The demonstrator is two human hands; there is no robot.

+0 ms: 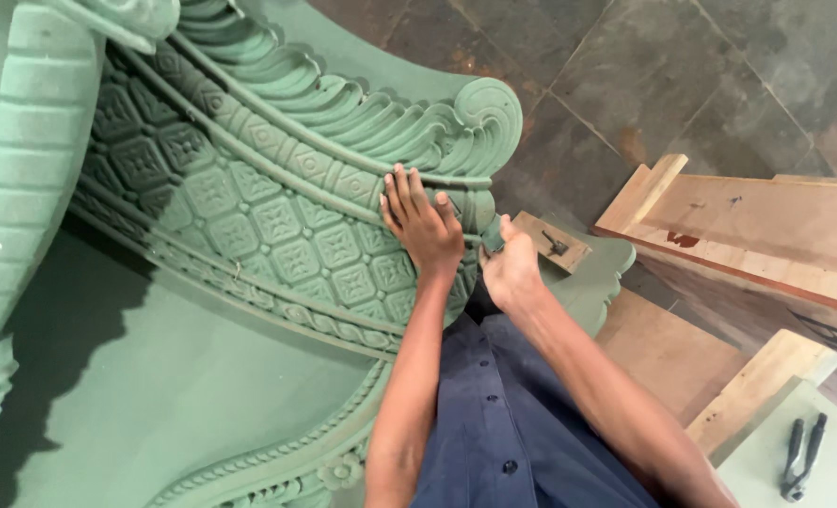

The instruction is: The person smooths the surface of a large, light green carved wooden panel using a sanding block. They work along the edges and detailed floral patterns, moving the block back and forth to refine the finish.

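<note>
A large green-painted carved panel (pixel 249 216), with a diamond lattice, rope moulding and a scrolled leaf border, fills the left of the head view. My left hand (pixel 423 221) lies flat on the carving just under the scroll, fingers together and pressed to the surface. My right hand (pixel 508 263) is closed around a small dark piece, probably a scrap of abrasive (pixel 492 240), held against the panel's right edge. My dark blue shirt (pixel 503 414) shows below the arms.
A small wooden block with a dark metal piece (pixel 552 243) rests on the green ledge beside my right hand. Wooden boards and frames (pixel 766 235) lie at the right on the stone tile floor (pixel 682 75). Pliers (pixel 802 456) lie at the bottom right.
</note>
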